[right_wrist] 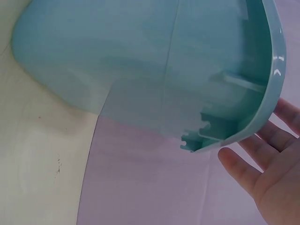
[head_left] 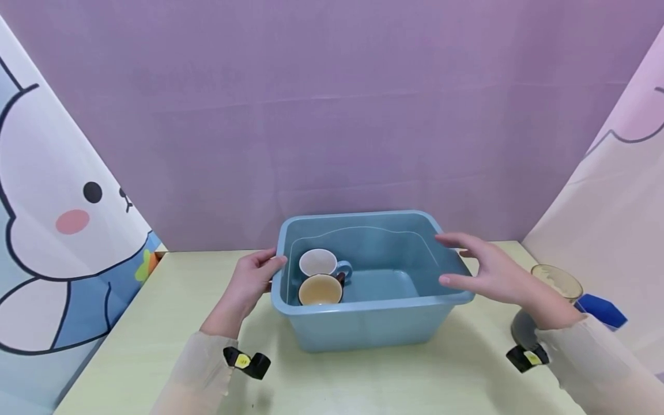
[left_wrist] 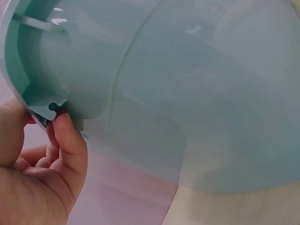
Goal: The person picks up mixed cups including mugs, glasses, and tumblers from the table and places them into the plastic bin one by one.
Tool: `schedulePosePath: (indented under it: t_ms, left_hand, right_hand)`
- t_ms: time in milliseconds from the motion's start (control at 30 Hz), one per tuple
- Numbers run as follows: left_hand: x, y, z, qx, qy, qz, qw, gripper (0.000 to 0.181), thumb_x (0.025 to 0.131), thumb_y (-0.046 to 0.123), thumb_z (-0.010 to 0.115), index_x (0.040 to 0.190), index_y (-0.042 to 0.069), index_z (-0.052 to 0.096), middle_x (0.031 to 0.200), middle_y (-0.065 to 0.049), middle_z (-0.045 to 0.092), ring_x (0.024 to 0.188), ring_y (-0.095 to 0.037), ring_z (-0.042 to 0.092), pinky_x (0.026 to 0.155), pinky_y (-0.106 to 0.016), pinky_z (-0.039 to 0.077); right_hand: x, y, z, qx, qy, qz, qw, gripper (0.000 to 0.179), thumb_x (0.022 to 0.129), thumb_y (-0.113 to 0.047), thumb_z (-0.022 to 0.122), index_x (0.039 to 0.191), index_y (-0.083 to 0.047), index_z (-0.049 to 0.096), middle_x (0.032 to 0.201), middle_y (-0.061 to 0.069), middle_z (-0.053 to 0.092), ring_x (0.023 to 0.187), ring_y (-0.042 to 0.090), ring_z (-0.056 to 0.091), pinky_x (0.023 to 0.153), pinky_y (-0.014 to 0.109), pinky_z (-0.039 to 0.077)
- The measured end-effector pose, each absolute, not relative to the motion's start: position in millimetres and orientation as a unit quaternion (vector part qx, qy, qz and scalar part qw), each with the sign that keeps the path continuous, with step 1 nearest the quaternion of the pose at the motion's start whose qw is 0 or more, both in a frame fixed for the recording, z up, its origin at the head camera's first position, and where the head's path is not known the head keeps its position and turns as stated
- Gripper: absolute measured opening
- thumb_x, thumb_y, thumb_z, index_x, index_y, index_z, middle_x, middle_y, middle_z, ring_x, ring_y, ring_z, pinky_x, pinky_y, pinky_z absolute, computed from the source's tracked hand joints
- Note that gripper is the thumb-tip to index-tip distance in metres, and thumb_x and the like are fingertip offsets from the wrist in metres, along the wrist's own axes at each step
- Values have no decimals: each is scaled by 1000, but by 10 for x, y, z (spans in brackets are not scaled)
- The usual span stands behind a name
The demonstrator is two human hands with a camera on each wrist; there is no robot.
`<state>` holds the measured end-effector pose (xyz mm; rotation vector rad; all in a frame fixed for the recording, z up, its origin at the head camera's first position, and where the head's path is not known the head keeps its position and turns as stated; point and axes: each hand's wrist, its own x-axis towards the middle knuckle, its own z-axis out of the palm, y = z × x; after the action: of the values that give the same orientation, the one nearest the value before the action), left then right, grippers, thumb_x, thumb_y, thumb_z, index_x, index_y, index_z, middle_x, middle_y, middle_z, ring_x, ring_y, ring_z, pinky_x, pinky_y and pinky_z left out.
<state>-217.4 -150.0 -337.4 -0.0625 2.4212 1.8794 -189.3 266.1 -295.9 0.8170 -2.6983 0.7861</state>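
Gripping the left rim of the blue basin (head_left: 363, 325), the left hand (head_left: 252, 280) pinched it between a thumb laid on top and fingers curled beneath, as the left wrist view showed from below. The basin was over the middle of the table (head_left: 321, 386), toward its back edge, so that it lay between the two hands, directly to the right of the left one's hold. At the opposite rim, the right hand (head_left: 490, 271) was spread, its index finger and thumb straight and well apart, both pointing inward over the basin's right side; whether any fingertip actually touched the plastic could not be told. Inside, near the front left corner of the basin and closer to the left hand, sat a white mug (head_left: 317, 263) with a blue handle, and just in front of it a tan-lined cup (head_left: 320, 291) with a dark handle. The left forearm slanted up and inward from the table's front edge, its pale sleeve (head_left: 197, 369) ending short of the wrist. The right forearm came in from the front right corner, more sharply angled, and passed in front of a yellowish glass (head_left: 557, 279), a blue object (head_left: 602, 310) and a grey object (head_left: 524, 330), all partly hidden near the table's right edge.
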Motion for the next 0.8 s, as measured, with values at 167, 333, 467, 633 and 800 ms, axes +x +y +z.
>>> schedulePosePath:
  t_ms: [167, 333, 467, 633, 800]
  left_hand:
    - [-2175, -1501, -3377, -21, 789, 614, 36, 47, 96, 29, 53, 138, 9, 48, 125, -16, 60, 97, -19, 65, 87, -39, 55]
    - [-2176, -1504, -3384, -21, 787, 615, 35, 47, 96, 30, 53, 138, 9, 48, 126, -17, 60, 96, -19, 65, 85, -37, 56]
    - [-2176, -1505, -3393, -21, 786, 618, 35, 47, 96, 30, 54, 138, 10, 49, 126, -17, 60, 97, -19, 65, 85, -37, 56]
    - [-2171, -1507, -3393, -20, 784, 619, 36, 46, 96, 30, 54, 138, 11, 49, 127, -16, 60, 99, -20, 65, 85, -37, 56]
    - [-2171, -1509, -3388, -20, 783, 621, 37, 46, 96, 30, 54, 138, 11, 49, 128, -16, 59, 100, -21, 64, 85, -37, 55]
  right_hand:
    - [-1858, 2713, -2986, 283, -911, 268, 134, 65, 78, -22, 76, 135, -7, 48, 132, 9, 56, 117, 2, 49, 90, 18, 46]
    - [-1829, 2748, -2998, 284, -904, 286, 142, 65, 77, -17, 77, 134, -3, 49, 129, 11, 57, 114, -4, 49, 88, 13, 44]
    - [-1814, 2789, -3017, 278, -903, 297, 139, 65, 77, -16, 77, 135, -7, 48, 130, 10, 57, 115, -4, 49, 88, 14, 45]
    - [-1783, 2833, -3032, 268, -905, 300, 136, 66, 77, -16, 76, 137, -16, 47, 132, 9, 56, 115, -9, 45, 89, 13, 43]
    - [-1762, 2886, -3065, 263, -905, 305, 136, 66, 78, -14, 76, 137, -17, 47, 132, 8, 56, 116, -14, 42, 88, 8, 41]
